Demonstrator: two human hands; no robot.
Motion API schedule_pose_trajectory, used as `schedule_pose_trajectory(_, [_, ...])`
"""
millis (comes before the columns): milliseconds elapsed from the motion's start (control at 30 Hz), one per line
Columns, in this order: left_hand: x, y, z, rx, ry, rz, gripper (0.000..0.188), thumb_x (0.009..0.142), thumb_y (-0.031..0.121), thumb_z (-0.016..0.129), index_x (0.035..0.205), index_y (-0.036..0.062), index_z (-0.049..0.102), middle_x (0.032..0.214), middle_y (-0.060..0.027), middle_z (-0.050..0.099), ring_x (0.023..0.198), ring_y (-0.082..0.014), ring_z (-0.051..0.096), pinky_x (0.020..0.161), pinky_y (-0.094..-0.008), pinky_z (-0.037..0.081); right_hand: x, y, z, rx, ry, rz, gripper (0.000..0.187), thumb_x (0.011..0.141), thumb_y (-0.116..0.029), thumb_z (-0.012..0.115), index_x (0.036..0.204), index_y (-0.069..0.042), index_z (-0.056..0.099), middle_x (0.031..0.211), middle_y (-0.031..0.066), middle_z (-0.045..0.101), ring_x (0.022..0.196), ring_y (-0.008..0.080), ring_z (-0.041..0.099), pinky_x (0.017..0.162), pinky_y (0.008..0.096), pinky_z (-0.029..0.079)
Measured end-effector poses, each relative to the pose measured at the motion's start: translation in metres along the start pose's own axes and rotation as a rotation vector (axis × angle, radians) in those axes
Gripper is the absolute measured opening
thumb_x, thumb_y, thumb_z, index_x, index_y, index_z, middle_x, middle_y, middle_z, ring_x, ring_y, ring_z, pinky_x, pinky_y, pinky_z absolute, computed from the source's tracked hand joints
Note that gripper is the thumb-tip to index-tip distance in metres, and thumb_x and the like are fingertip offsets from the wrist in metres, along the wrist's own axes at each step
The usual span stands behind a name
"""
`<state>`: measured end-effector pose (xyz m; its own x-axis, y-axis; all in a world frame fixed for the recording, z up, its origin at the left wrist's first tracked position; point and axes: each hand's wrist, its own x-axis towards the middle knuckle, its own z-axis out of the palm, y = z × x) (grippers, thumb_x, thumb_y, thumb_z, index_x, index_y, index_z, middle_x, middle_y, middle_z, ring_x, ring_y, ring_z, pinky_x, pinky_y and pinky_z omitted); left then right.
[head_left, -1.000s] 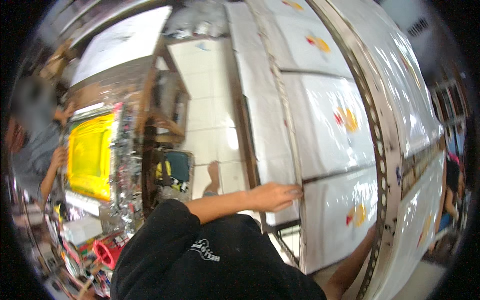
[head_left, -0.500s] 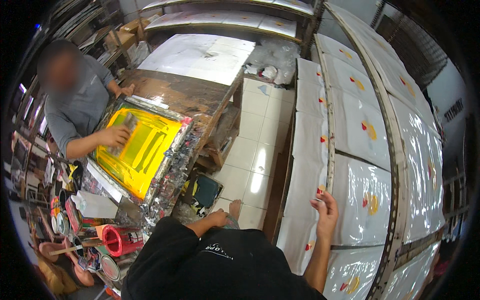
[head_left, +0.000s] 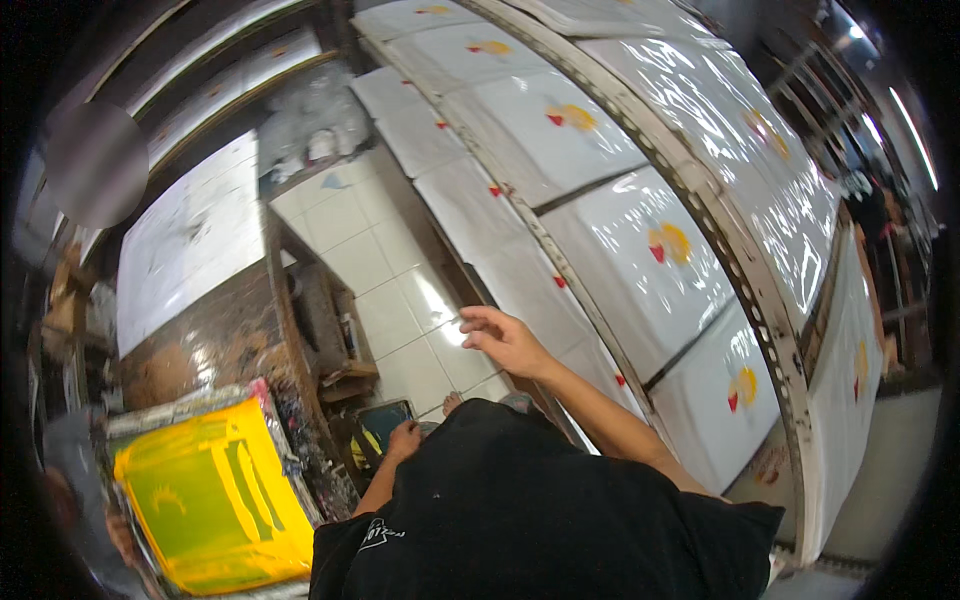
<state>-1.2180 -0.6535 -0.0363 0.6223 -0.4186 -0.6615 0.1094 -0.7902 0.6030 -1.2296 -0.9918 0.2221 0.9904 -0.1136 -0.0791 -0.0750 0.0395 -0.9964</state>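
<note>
Over the pale tiled floor point(head_left: 395, 310) I see the person's right hand point(head_left: 508, 343) raised, its fingers loosely bent and gripping nothing, just beside the white sheets point(head_left: 635, 275) printed in red and yellow that lie in rows along the metal-railed rack point(head_left: 722, 212). The left hand point(head_left: 404, 440) hangs low by the black T-shirt point(head_left: 540, 510), near a dark green object point(head_left: 385, 416), its fingers curled, and I cannot tell whether they hold anything. Left of it, a yellow-inked printing screen point(head_left: 200, 510) lies on the wooden workbench point(head_left: 205, 365).
</note>
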Motion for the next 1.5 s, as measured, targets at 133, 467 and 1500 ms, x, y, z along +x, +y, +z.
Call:
schedule_pose_trajectory(133, [0.016,0.038,-0.039,0.069,0.085,0.056,0.041,0.089,0.032,0.055,0.115,0.0016,0.066,0.111,-0.0230,0.067,0.106,-0.0398,0.063,0.092,-0.0463,0.048,0.001,0.010,-0.001,0.093,0.098,0.062,0.044,0.096,-0.008,0.059,0.137,-0.002,0.048,0.118,0.0149,0.062,0.100,0.0195,0.065,0.088,0.0319,0.053])
schedule_pose_trajectory(467, [0.030,0.092,-0.064,-0.057,0.264,0.220,0.040,0.091,0.029,0.058,0.118,-0.0001,0.064,0.117,-0.0236,0.064,0.107,-0.0385,0.063,0.094,-0.0446,0.049,0.059,0.019,0.017,0.073,-0.015,0.161,0.043,0.099,-0.010,0.056,0.139,-0.002,0.044,0.116,0.0140,0.062,0.097,0.0216,0.067,0.087,0.0345,0.056])
schedule_pose_trajectory(1500, [0.124,0.144,-0.418,0.502,1.425,-0.030,0.027,0.086,0.022,0.067,0.110,0.0083,0.068,0.117,-0.0110,0.062,0.115,-0.0298,0.052,0.100,-0.0479,0.037,0.283,0.042,-0.022,0.051,-0.426,0.367,0.043,0.099,-0.008,0.054,0.139,-0.001,0.043,0.118,0.0147,0.061,0.097,0.0217,0.066,0.085,0.0339,0.056])
